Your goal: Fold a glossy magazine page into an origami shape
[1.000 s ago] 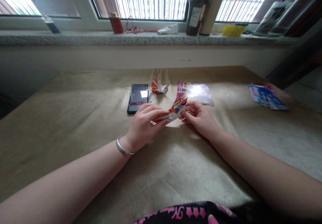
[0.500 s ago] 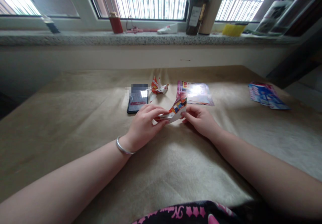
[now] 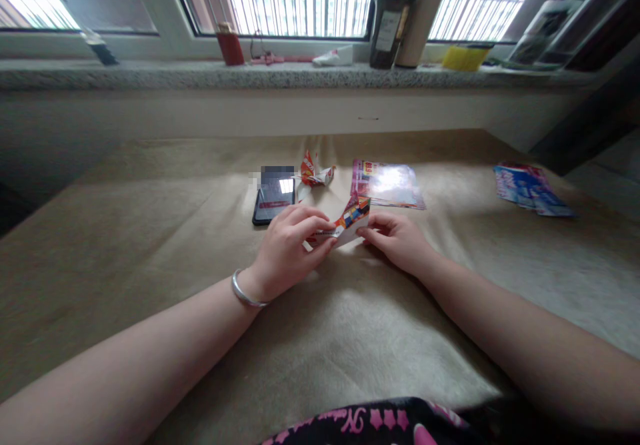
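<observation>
Between my two hands is a folded piece of printed paper (image 3: 354, 217), white on one side and orange, yellow and blue on the other. My left hand (image 3: 295, 241) pinches its left end between thumb and fingers. At the right edge, my right hand (image 3: 393, 237) grips it with thumb and forefinger. Just beyond stands a folded paper crane (image 3: 316, 171) in orange and white. A phone (image 3: 274, 198) with a lit screen lies past my left hand. Behind the folded paper lies a stack of glossy printed sheets (image 3: 390, 183).
More blue and pink printed leaflets (image 3: 533, 190) lie at the table's right. A cloth covers the table (image 3: 150, 231). Along the granite windowsill (image 3: 175, 79) stand a red bottle (image 3: 230, 46), a dark lidded jar (image 3: 389, 31) and a yellow container (image 3: 465, 58).
The folded paper has tilted slightly and its flap sits a little lower. Both hands keep their hold, with my right thumb shifted slightly left along the paper.
</observation>
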Motion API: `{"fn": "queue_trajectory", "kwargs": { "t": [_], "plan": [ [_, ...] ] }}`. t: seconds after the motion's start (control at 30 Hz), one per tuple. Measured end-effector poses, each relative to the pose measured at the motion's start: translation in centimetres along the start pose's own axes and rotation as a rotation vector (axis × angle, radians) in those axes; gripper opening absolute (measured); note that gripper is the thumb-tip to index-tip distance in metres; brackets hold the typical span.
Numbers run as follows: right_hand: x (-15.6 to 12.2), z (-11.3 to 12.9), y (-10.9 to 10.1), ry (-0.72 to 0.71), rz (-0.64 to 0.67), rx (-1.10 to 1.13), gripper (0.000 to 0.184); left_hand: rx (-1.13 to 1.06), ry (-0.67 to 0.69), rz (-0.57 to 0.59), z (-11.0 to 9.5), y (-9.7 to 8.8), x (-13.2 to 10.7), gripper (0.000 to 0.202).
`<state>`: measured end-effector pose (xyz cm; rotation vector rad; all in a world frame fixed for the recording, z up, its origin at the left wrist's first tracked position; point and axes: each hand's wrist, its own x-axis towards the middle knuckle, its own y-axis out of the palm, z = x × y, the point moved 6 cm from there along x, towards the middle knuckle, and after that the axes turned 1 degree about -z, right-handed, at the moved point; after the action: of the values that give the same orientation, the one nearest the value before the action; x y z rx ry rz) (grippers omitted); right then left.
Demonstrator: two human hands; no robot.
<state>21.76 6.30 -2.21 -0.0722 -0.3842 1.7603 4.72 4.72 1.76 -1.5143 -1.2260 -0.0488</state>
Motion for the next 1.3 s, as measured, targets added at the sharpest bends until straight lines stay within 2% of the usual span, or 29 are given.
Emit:
{"fn": "queue_trajectory", "kwargs": {
  "t": [0.1,0.23,0.47,0.5,0.63,0.8,1.0,1.2,1.3],
  "plan": [
    [-0.2,0.3,0.1,-0.034,0.002,-0.056,0.016,0.012,0.027,0.008,-0.3,0.0,0.1,0.011],
    [-0.7,1.4,0.0,-0.119,-0.081,-0.141,0.012,0.028,0.035,-0.002,-0.6,-0.1,0.2,0.012],
    [-1.5,3.5,-0.1,-0.281,-0.164,-0.228,0.009,0.059,-0.017,-0.172,0.1,-0.8,-0.1,0.038],
    [-1.5,3.5,-0.2,-0.288,-0.176,-0.242,0.009,0.024,-0.027,-0.162,0.3,-0.8,-0.1,0.037],
    [-1.2,3.0,-0.4,-0.285,-0.183,-0.274,0.009,-0.092,-0.053,-0.062,0.7,-0.2,0.1,0.008],
    [-0.9,2.6,-0.4,-0.266,-0.155,-0.278,0.009,-0.13,-0.113,-0.016,0.9,-0.1,0.2,0.014],
    [-1.0,3.0,-0.3,-0.302,-0.094,-0.263,0.011,-0.138,-0.078,0.108,0.6,0.2,0.0,0.02],
    [-0.9,2.5,-0.4,-0.27,-0.066,-0.238,0.01,-0.118,-0.117,0.113,0.7,0.4,-0.2,0.019],
    [-0.8,2.2,-0.6,-0.265,-0.07,-0.246,0.012,-0.096,-0.076,0.115,0.3,0.6,-0.3,0.015]
  ]
}}
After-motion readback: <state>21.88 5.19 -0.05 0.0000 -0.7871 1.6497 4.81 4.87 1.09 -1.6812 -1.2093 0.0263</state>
